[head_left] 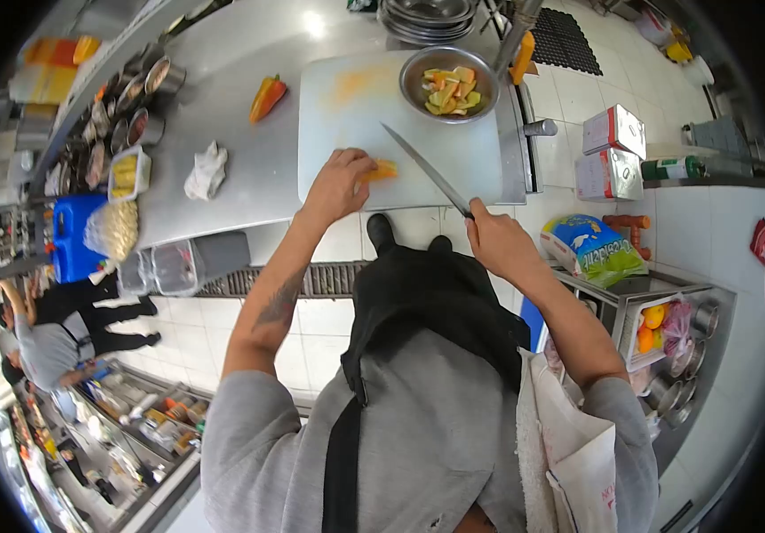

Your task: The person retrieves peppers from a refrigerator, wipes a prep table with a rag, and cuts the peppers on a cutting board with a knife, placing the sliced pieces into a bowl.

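Observation:
My left hand is on the white cutting board, its fingers bent over an orange bell pepper piece. In my right hand is the handle of a long chef's knife. The blade points away from me and to the left, across the board, with its tip apart from the pepper piece. A metal bowl at the board's far right holds several yellow, orange and greenish cut pieces. Left of the board, an orange-red bell pepper lies on the steel counter.
A crumpled white cloth and a tub of yellow pieces are on the counter's left. Stacked metal bowls stand behind the board. Boxes and a steel shelf unit stand at right. A person works at far left.

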Demonstrator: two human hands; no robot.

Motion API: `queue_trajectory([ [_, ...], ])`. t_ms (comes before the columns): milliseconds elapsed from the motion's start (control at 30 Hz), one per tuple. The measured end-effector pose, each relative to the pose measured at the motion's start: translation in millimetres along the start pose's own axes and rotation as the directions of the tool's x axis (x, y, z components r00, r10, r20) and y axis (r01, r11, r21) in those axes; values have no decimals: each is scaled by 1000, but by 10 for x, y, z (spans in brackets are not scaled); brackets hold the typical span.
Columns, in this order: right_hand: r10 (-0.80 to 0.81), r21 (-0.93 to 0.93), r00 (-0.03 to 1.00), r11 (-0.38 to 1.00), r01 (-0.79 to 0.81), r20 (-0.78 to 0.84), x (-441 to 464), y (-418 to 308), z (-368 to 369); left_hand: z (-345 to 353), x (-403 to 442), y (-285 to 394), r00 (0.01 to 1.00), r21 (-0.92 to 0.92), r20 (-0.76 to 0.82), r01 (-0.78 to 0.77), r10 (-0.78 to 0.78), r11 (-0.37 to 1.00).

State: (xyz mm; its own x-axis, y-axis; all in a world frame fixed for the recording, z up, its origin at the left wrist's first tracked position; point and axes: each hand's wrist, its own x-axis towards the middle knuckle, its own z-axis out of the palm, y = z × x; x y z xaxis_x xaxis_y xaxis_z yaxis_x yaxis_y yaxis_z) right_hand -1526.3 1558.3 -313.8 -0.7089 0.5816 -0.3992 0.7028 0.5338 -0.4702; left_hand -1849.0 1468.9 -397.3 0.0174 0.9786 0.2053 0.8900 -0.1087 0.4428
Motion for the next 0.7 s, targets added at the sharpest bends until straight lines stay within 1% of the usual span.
queue_trajectory([
  [33,-14,-50,1000,999,15,6,34,-92,-52,20,-7,-2,1000,-12,-19,18,-18,1000],
  [100,-25,-120,1000,992,27,14,43,-170,-147,68,71,38,992,32,80,96,-98,995],
  [133,-59,-175,998,983,62,23,8,-184,-169,33,126,70,992,14,66,103,-103,995],
  [167,-91,-224,995,970,98,40,-54,-202,-175,-2,145,110,987,39,97,127,-130,991],
  [200,-87,-238,995,966,97,55,-130,-250,-193,-10,134,135,979,66,129,149,-157,987],
  [233,-69,-194,996,978,81,64,-199,-319,-225,11,110,138,979,53,124,159,-165,986],
  [267,-53,-146,996,987,63,71,-218,-375,-236,19,94,131,985,27,86,145,-147,989],
  [300,-52,-152,996,986,63,76,-144,-326,-79,26,86,115,991,5,48,126,-126,992],
  [333,-59,-107,998,992,63,36,-19,-195,237,41,63,81,990,2,49,129,-129,992],
  [367,-63,-58,998,996,62,-5,79,-102,491,65,30,39,995,-1,12,94,-94,996],
  [400,-42,-41,999,998,41,-24,150,-143,548,85,12,4,998,0,-25,58,-58,998],
  [467,-60,-46,998,997,59,-19,236,-67,473,99,-39,-77,997,-12,-33,64,-64,998],
  [533,-42,-39,999,998,42,6,120,-195,256,79,-95,-60,998,-29,-29,55,-56,998],
  [567,-40,-33,999,999,41,4,58,-261,123,69,-108,-23,994,-37,-36,103,-105,994],
  [600,-29,-78,999,996,32,38,-40,-314,24,83,-145,27,987,-51,-36,154,-156,987],
  [633,-17,-124,997,992,25,70,-119,-352,-47,116,-151,42,988,-52,-27,153,-154,987],
  [700,-4,-100,995,995,14,97,-247,-469,-126,164,-140,66,981,-8,-37,188,-189,982],
])
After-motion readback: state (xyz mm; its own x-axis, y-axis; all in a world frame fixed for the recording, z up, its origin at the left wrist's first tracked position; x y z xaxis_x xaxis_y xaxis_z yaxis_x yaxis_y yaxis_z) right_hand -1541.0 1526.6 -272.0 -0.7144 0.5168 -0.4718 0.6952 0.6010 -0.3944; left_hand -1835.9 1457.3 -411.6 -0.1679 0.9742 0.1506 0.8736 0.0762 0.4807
